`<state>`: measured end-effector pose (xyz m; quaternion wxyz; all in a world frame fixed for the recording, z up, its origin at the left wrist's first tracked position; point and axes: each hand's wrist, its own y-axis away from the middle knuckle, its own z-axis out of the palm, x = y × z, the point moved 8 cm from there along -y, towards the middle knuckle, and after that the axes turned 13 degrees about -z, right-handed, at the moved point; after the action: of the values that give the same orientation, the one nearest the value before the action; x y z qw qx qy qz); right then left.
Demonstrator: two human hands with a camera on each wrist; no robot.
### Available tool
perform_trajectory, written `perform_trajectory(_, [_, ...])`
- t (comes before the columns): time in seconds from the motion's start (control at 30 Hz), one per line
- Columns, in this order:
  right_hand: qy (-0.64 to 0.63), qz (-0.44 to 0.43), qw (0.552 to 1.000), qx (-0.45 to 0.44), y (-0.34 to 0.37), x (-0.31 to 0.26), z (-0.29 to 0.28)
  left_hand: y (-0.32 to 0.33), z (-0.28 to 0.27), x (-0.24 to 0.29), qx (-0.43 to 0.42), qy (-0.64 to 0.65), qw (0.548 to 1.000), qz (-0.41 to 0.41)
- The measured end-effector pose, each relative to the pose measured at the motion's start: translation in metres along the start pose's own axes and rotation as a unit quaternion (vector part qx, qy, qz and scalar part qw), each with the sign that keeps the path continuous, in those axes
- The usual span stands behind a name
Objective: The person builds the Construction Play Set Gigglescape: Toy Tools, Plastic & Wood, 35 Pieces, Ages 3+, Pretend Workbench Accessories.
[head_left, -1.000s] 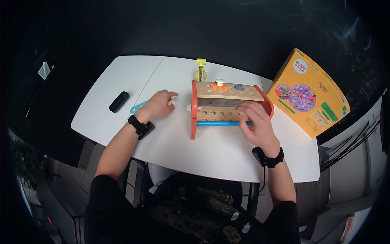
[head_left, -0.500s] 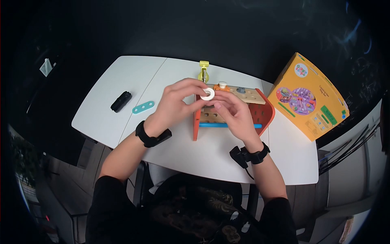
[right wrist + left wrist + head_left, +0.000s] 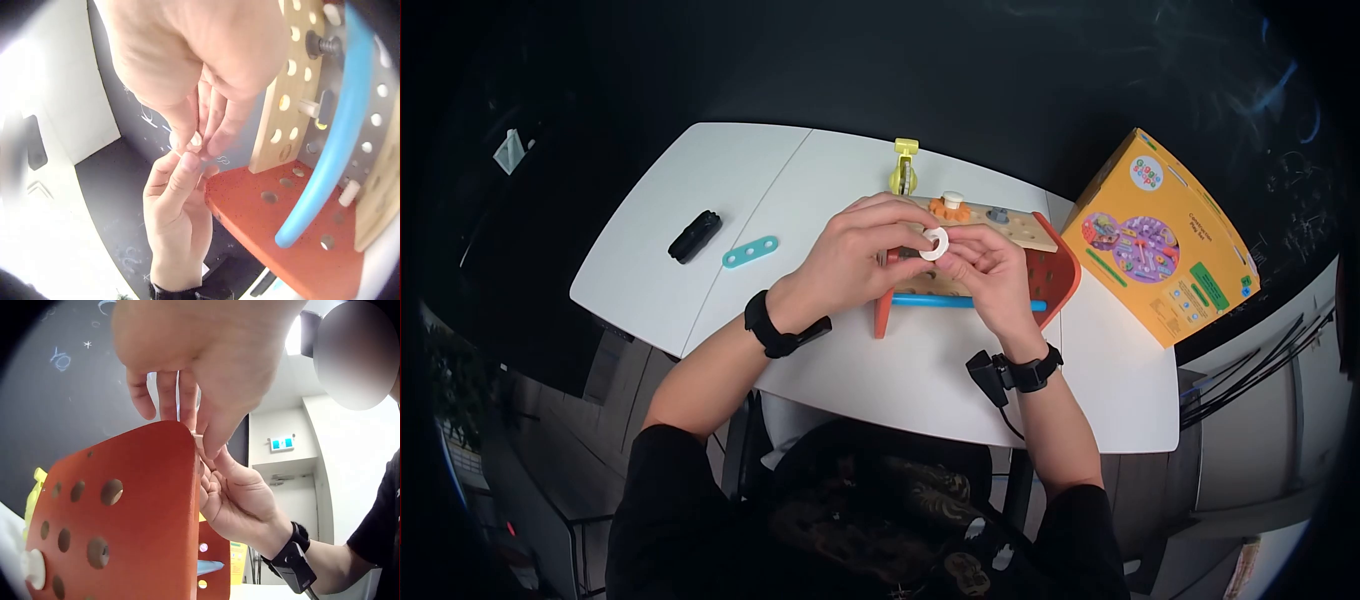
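Note:
Above the front of a wooden toy workbench (image 3: 1040, 236), both hands meet at a small white ring (image 3: 936, 244) with a round hole. My left hand (image 3: 850, 252) pinches its left side between thumb and fingers. My right hand (image 3: 998, 280) pinches it from the right, thumb below. In the right wrist view the white ring (image 3: 195, 140) shows between the fingertips, partly hidden. The bench has red side panels (image 3: 137, 500) with holes and a blue bar (image 3: 970, 301) along the front. On its top sit an orange gear (image 3: 941, 211) with a white peg and a grey piece (image 3: 998, 215).
Behind the bench stands a yellow-green toy piece (image 3: 906, 165). A teal strip with holes (image 3: 750, 252) and a black object (image 3: 695, 237) lie on the white table (image 3: 650, 270) at left. A large yellow box (image 3: 1165, 240) leans at the right.
My left hand came from the left of the bench with the white ring, and my right hand left the bench front to meet it. Since then both have shifted slightly right.

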<state>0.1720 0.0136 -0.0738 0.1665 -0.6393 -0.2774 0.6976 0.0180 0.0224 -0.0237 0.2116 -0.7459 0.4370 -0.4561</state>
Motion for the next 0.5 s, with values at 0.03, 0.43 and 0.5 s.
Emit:
perform_trajectory(0.03, [0.0, -0.002, 1.0, 0.007, 0.001, 0.0, -0.001, 0.0, 0.0, 0.0, 0.0, 0.0, 1.0, -0.002])
perform_trajectory(0.43, [0.387, 0.03, 0.911, -0.139, 0.006, 0.018, 0.0, 0.035, -0.002, -0.12, -0.014, 0.052, 0.925, -0.377])
perform_trajectory(0.5, [0.392, 0.078, 0.906, -0.138, 0.003, 0.028, -0.002, 0.045, 0.016, -0.133, -0.088, -0.02, 0.925, -0.369])
